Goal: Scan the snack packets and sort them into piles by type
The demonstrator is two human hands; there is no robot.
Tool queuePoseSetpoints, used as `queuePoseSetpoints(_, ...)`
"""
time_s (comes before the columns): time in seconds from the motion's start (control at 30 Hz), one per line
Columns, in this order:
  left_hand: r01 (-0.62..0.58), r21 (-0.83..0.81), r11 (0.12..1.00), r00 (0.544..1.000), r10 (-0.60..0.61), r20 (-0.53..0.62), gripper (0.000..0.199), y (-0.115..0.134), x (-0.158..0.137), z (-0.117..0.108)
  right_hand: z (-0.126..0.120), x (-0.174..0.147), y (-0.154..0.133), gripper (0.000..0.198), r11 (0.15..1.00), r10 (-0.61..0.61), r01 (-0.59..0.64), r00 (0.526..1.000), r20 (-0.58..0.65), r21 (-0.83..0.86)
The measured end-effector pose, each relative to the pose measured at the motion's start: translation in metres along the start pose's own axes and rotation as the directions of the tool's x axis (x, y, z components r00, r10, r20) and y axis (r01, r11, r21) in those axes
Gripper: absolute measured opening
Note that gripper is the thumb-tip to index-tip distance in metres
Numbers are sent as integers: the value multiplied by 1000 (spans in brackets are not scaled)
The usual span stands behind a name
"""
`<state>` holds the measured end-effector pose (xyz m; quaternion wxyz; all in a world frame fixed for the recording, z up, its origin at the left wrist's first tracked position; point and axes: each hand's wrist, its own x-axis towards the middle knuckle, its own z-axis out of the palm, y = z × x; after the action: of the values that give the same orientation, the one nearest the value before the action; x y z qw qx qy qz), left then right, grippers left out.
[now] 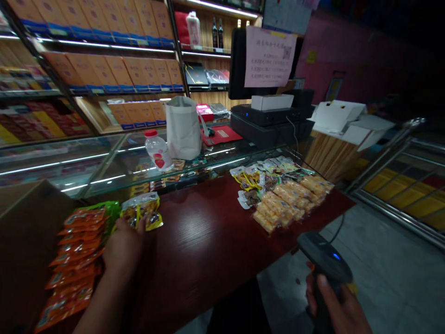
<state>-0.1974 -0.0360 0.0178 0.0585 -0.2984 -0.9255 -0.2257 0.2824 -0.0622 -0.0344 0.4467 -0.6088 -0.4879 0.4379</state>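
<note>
My right hand (332,301) is wrapped around the handle of a black barcode scanner (325,257) with a lit blue light, held beyond the counter's front edge. On the left of the counter, my left hand (125,243) has its thumb and fingers on the near edge of clear snack packets (146,211) with yellow borders. Beside that hand lies an overlapping row of orange snack packets (76,255), with green packets (111,211) behind them. Toward the right, pale yellow wrapped snacks (288,199) lie in rows beside assorted small packets (259,178).
A cardboard box (31,232) stands at the far left of the dark red counter (194,269). Behind it, a red-capped bottle (158,150) and white bag (182,130) stand on a glass case. A monitor (238,65) and metal railing (389,157) are at the right.
</note>
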Motion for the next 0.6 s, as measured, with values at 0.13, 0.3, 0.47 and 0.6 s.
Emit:
queuePoseSetpoints(0.13,-358,-137,923,917,376,133,37,48,-10,10,-1,-1,-5,50,999,11,-10,1000,-15,43)
queuePoseSetpoints(0.3,-426,-600,677,674,680,289,20,146,-25,69,3,-5,-15,45,999,12,-11,999,-30,53)
queuePoseSetpoints(0.47,-432,-636,639,622,722,304,20,245,-36,116,6,-10,-17,44,999,-23,27,995,-93,43)
queuePoseSetpoints(0.6,-376,-576,725,720,621,312,25,297,-34,138,5,-16,-18,47,1000,-22,24,989,-145,13)
